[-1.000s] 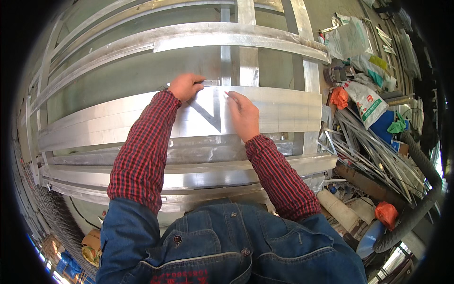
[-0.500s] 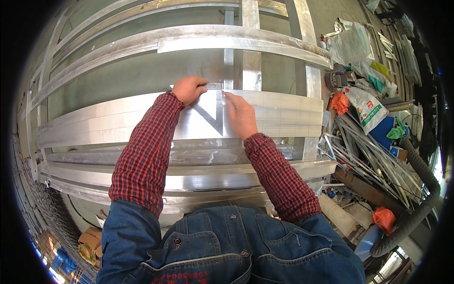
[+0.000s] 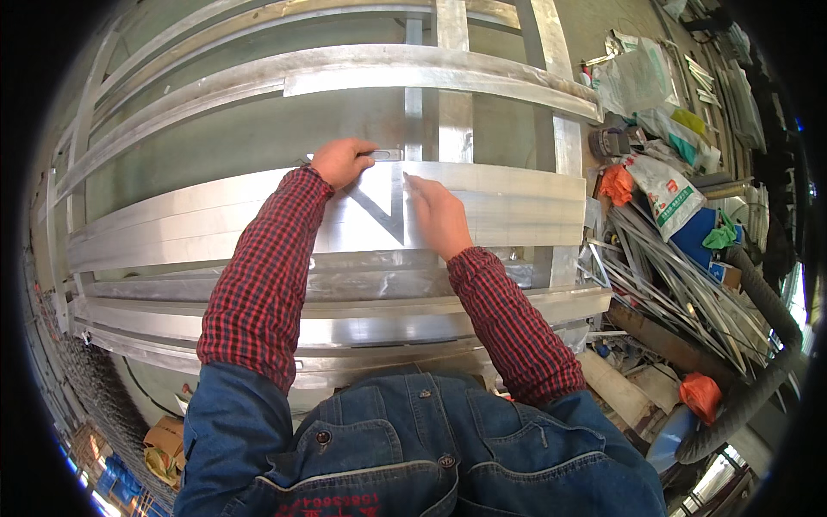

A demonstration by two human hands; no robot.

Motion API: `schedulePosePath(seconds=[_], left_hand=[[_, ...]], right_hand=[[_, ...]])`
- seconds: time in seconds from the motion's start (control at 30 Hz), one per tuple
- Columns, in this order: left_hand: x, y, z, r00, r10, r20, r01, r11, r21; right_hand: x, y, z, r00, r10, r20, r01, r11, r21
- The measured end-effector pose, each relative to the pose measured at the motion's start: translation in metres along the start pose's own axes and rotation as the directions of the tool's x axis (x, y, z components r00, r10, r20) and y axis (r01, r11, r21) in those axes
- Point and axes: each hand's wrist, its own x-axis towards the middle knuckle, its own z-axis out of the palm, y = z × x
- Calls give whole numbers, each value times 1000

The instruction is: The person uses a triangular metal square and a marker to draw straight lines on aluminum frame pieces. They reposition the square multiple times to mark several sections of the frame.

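A wide, shiny aluminium panel [image 3: 517, 205] lies crosswise in front of me on a metal frame. On it rests a metal triangular set square [image 3: 397, 207], its thicker edge along the panel's far side. My left hand [image 3: 340, 162] is closed over the square's far left part, gripping it at that edge. My right hand [image 3: 441, 214] is beside the square's upright edge, with thumb and fingers pinched together. A small dark tip shows at those fingertips, next to the square; what it belongs to is mostly hidden by the hand.
Long aluminium bars [image 3: 362, 67] run across beyond the panel, and more bars [image 3: 370, 331] lie nearer my body. To the right are loose metal strips [image 3: 680, 280], plastic bags [image 3: 663, 194], an orange bag [image 3: 700, 396] and a thick grey hose [image 3: 758, 388].
My right hand has slid slightly toward me along the square's upright edge. My left hand still holds the square in place on the panel.
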Motion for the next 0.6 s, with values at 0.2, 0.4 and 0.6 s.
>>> schedulePosePath(seconds=[0.2, 0.4, 0.6], left_hand=[[0, -1, 0, 1000, -18, 16, 18, 1000, 8], [1, 2, -1, 1000, 7, 13, -7, 999, 39], [-5, -6, -7, 1000, -8, -4, 8, 994, 111]], right_hand=[[-48, -10, -17, 979, 103, 178, -102, 995, -18], [-95, -34, -38, 951, 208, 230, -218, 976, 15], [-112, -34, -27, 954, 259, 152, -262, 965, 4]])
